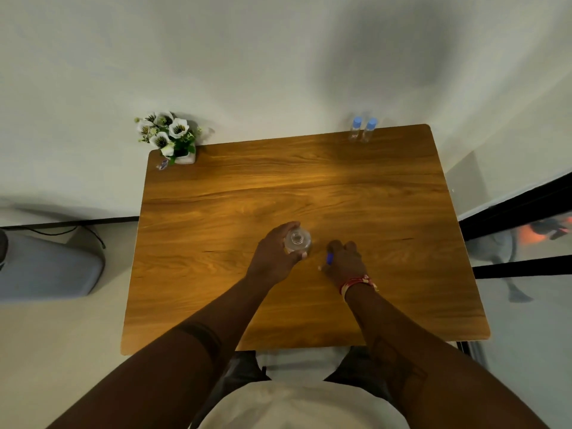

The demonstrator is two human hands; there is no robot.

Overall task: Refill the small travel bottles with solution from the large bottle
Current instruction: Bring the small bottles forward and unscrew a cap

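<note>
The large clear bottle (pixel 298 239) stands upright near the middle of the wooden table (pixel 216 274), its mouth uncovered. My left hand (pixel 275 253) wraps around its left side. Just to the right, my right hand (pixel 345 261) rests low on the table with a blue cap (pixel 330 258) pinched in its fingers. Two small travel bottles with light blue caps (pixel 356 129) (pixel 369 130) stand side by side at the table's far right edge, well away from both hands.
A small white pot of white artificial flowers (pixel 173 139) sits at the far left corner, with a tiny wrapped item (pixel 163 164) beside it. A grey seat (pixel 46 267) is left of the table. The white wall lies directly behind the table.
</note>
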